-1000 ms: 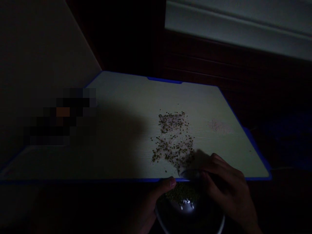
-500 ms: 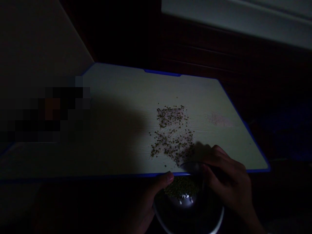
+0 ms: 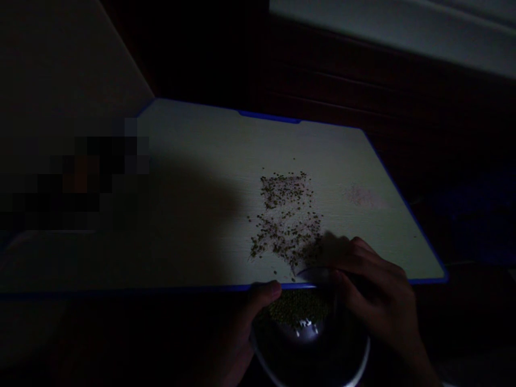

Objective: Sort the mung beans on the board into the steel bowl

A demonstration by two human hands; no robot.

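Note:
A shiny round bowl [image 3: 365, 352] is under the front edge of a pale board-like tabletop [image 3: 193, 129], with small green beans [image 3: 300, 306], mung beans by their look, heaped at its far side. My left hand [image 3: 245, 328] grips the bowl's left side, its thumb up by the blue table edge. Scattered beans [image 3: 286, 236] lie on the tabletop among pinkish-brown crumbs. Right of them, my right hand [image 3: 374, 295] is closed in a pinch low over the edge. A thin, dark, curved-edged thing [image 3: 316, 274] shows at its fingertips; its kind is too dark to tell.
The scene is very dim, and a shadow covers the tabletop's left half. A pinkish smear [image 3: 363, 195] marks its right side. A pale ledge [image 3: 395, 32] runs across the upper right. A blurred-out patch [image 3: 76, 177] hides the left.
My left thumb has slid slightly left along the table edge. The view has shifted a little; my right hand, the bowl and the scattered beans look nearly the same.

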